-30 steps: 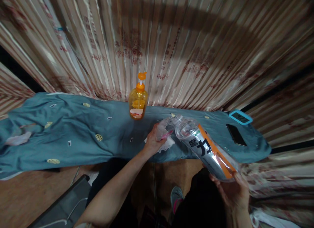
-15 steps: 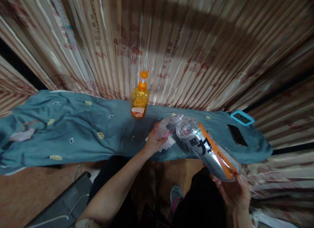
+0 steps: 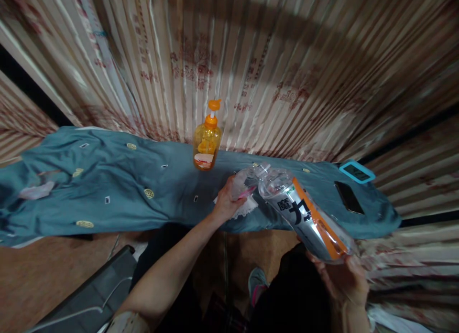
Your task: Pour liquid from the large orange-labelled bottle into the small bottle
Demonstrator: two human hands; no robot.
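Refill pouch (image 3: 306, 218): soft plastic, silver with an orange side band and bold black characters, clear and rounded at the spout end. It is held tilted above the near edge of the bench, spout end toward a small clear bottle (image 3: 245, 184).

Small clear bottle: transparent plastic with a pink trace at its lower part, leaning toward the pouch; mouths appear to meet, contact not certain. It stands over a white lace-edged cloth (image 3: 245, 207).

Right hand (image 3: 342, 278): grip closed under the pouch's lower end, fingers curled round the base.

Left hand (image 3: 226, 202): grip wrapped about the small bottle's side, thumb and fingers closed on it.

Bench (image 3: 107, 180): long, draped in a wrinkled teal cloth with small yellow and white motifs.

Pump bottle (image 3: 207, 141): translucent orange, rounded body, orange pump head, upright at the bench's far edge.

Phone (image 3: 349, 197): dark, flat, lying to the right.

Blue-framed device (image 3: 356, 172): rectangular, beyond the phone.

Curtain (image 3: 251, 60): glossy striped pleats behind.
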